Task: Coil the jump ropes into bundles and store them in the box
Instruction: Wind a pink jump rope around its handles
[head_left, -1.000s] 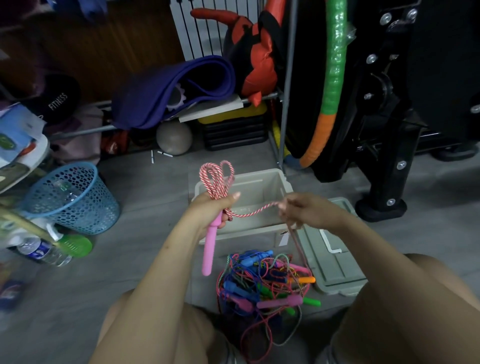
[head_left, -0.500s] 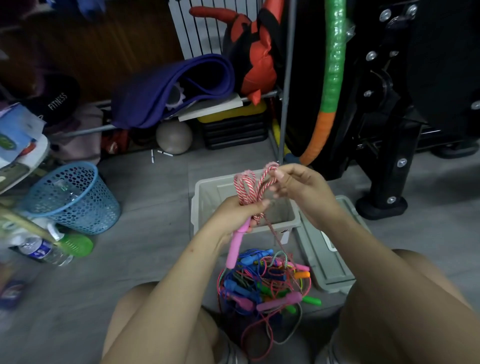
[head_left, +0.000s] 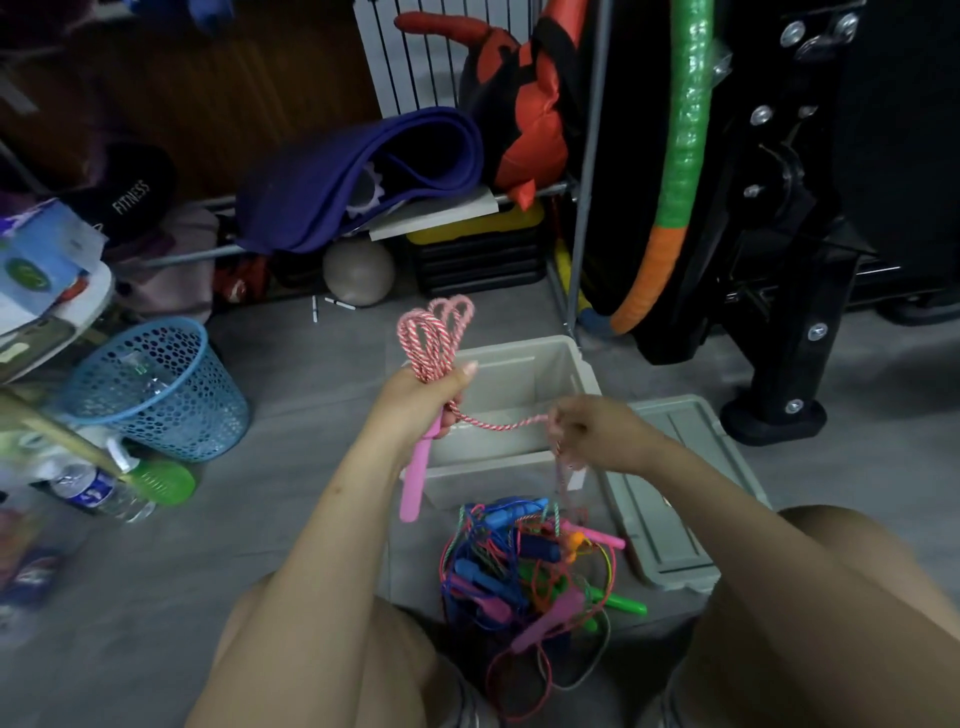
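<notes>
Since half a second ago, my right hand (head_left: 592, 434) has dropped from the top of the loops and swung out to the right, drawing off a fresh length of the red-and-white rope (head_left: 498, 425) for the next turn.

Nearest me, between my knees, the tangled pile of jump ropes (head_left: 535, 566) lies on the floor, blue, pink and green handles all knotted together. The rope I am working runs up out of that pile to my right hand, whose fingers pinch it so I can feed it across under light tension.

That span leads left to my left hand (head_left: 426, 405), whose fingers curl round the gathered loops (head_left: 434, 332) and the top of the pink handle (head_left: 415, 480), thumb pressed on top to keep the turns from slipping. The handle hangs down below my fist; the loops stand up above it.

Just beyond my hands sits the open grey box (head_left: 582, 364), with no bundle visible in it yet, placed close for an easy drop. Its lid (head_left: 670, 493) lies flat on the floor to its right. Further off to the left stands a blue basket (head_left: 156, 395).
</notes>
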